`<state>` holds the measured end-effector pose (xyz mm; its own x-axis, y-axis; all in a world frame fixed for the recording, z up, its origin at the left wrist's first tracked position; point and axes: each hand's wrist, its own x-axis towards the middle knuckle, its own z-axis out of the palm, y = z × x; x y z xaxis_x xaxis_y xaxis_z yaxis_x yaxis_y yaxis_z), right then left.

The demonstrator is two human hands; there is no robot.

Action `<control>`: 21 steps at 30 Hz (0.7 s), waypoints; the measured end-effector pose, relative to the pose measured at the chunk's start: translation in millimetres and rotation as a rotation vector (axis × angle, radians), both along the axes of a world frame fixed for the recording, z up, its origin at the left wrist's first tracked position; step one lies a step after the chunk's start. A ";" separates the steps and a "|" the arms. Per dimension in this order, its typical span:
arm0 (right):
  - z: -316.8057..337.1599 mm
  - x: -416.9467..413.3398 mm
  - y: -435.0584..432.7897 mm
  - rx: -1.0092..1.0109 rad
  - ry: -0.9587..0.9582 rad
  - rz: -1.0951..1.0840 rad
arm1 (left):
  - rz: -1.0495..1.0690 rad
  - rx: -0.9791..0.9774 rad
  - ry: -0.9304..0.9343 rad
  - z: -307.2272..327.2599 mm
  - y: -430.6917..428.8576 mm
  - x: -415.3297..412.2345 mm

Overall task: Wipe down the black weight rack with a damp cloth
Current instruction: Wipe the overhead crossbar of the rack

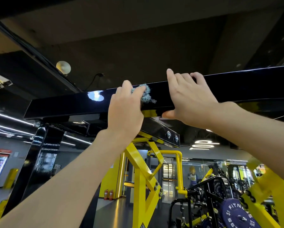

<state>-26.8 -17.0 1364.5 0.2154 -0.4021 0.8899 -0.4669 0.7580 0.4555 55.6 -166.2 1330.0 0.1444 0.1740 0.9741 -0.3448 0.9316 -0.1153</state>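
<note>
One bluish cloth (145, 94) touches glossy black rack (64, 106).

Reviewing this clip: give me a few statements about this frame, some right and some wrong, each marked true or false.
1. The left hand holds a cloth against the black beam. True.
2. The right hand hangs free below the beam. False: it grips the beam, fingers over the top edge, thumb underneath.
3. The cloth is to the right of the right hand. False: it is to the left of it, between the two hands.
4. A blue weight plate shows at lower right. True.
5. The frame under the beam is red. False: the frame is yellow.
</note>
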 end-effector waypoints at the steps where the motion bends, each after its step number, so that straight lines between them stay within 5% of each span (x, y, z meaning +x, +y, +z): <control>1: 0.6 0.3 0.5 -0.003 -0.001 -0.001 | -0.020 0.012 0.001 -2.0 2.6 -1.6; 6: -0.2 6.7 -15.8 0.028 0.008 -0.020 | -0.042 -0.150 -0.121 -10.2 -3.6 0.4; 11: -2.8 7.5 -18.6 0.007 0.012 -0.003 | -0.085 0.139 0.077 -5.1 -36.9 16.5; 17: -3.7 9.2 -26.8 -0.041 0.009 -0.021 | -0.097 -0.113 -0.087 3.3 -3.5 0.4; 21: -4.9 7.3 -21.5 -0.017 0.022 -0.035 | -0.046 0.056 0.021 27.1 -26.7 14.4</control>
<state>-19.5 -38.5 1359.6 0.2209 -0.3944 0.8920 -0.4302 0.7814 0.4520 70.0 -192.9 1357.0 0.1717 0.1122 0.9787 -0.3031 0.9513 -0.0559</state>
